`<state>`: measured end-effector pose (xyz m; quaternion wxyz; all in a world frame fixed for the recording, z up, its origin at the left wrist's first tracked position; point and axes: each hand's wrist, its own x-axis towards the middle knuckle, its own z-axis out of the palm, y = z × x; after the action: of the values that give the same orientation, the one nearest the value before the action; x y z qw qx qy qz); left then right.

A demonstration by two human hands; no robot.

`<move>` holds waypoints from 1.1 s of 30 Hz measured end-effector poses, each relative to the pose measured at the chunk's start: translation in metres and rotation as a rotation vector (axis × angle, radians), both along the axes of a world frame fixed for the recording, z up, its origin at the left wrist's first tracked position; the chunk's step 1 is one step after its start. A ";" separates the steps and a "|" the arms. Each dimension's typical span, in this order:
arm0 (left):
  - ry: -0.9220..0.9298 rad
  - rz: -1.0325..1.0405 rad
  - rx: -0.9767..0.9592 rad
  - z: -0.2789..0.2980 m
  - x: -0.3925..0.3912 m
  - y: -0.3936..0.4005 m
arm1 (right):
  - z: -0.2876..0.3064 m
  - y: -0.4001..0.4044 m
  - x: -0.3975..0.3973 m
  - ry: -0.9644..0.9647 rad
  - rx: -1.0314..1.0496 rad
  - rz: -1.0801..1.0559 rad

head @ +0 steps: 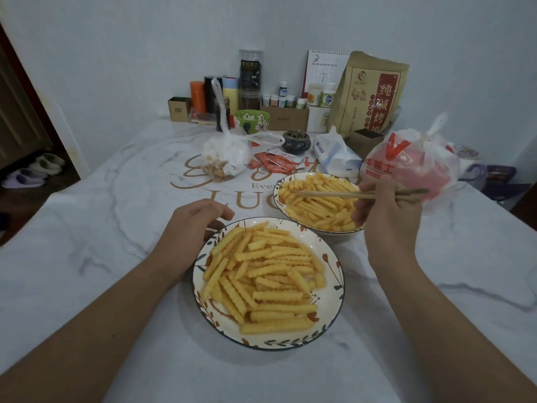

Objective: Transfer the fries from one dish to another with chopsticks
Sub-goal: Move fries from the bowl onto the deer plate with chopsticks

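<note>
Two dishes [338,264] of fries [270,274], chopsticks [334,194] hovering
Right hand [389,219] grips them, tips carrying nothing; slick crinkle fries could slip mid-transfer.

The right hand [389,216] is covering the white leaf-patterned far dish's [283,181] right rim, hiding the thin wooden chopsticks' [328,194] middle.

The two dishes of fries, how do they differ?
The near dish lies close to the person, its leaf-patterned rim in plain view; the far dish sits behind it to the right. The chopsticks, held by the right hand, hover over the far dish only. Both hold crinkle-cut fries.
</note>
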<state>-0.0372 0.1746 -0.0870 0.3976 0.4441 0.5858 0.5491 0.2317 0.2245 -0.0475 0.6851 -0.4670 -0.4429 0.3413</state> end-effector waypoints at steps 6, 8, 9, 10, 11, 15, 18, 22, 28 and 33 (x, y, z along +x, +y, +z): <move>0.006 0.010 -0.004 0.000 0.000 -0.001 | 0.012 -0.005 0.025 0.193 -0.087 0.105; 0.000 0.010 -0.004 0.001 0.001 -0.001 | 0.016 -0.007 0.029 0.265 -0.114 0.209; -0.003 0.009 -0.003 0.001 0.001 -0.002 | 0.019 -0.008 0.032 0.297 -0.128 0.268; -0.005 0.008 -0.002 0.002 0.001 -0.002 | 0.022 -0.008 0.033 0.322 -0.141 0.325; -0.006 0.007 -0.002 0.002 0.002 -0.002 | 0.024 -0.009 0.036 0.331 -0.154 0.378; -0.011 0.010 -0.007 0.003 0.002 -0.002 | 0.026 -0.013 0.041 0.189 -0.177 0.550; -0.003 0.011 -0.006 0.003 0.002 -0.002 | 0.025 -0.018 0.035 0.095 -0.182 0.613; 0.007 0.016 -0.002 0.002 0.001 -0.001 | 0.025 -0.023 0.024 -0.040 -0.171 0.642; 0.017 0.020 0.004 0.000 0.000 0.000 | 0.032 -0.021 0.032 0.156 -0.115 0.549; 0.022 0.014 0.007 0.000 0.000 0.000 | 0.028 -0.014 0.035 0.238 -0.040 0.251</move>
<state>-0.0369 0.1749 -0.0867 0.3855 0.4473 0.5915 0.5490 0.2668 0.2104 -0.0192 0.6751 -0.3779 -0.4066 0.4859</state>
